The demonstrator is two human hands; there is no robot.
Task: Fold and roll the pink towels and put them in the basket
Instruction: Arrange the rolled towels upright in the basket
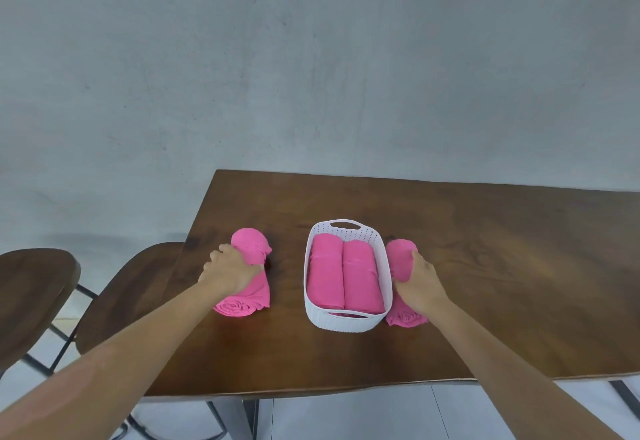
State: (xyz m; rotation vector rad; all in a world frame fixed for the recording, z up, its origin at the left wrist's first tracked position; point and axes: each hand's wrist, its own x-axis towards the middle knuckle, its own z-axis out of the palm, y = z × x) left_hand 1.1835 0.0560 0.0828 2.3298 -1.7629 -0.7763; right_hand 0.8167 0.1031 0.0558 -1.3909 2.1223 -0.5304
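Observation:
A white plastic basket [348,322] stands on the brown wooden table [485,266] and holds two rolled pink towels [343,277] side by side. Left of the basket lies another rolled pink towel [254,249]; my left hand [228,271] grips it around its middle. A further rolled pink towel [400,259] lies tight against the basket's right wall, and my right hand [419,284] grips it from above. Both rolls show their spiral ends toward me.
Two dark wooden stools [34,287] with metal legs stand left of the table, one partly tucked under its left edge. A grey wall rises behind the table. Bare tabletop stretches to the right of the basket.

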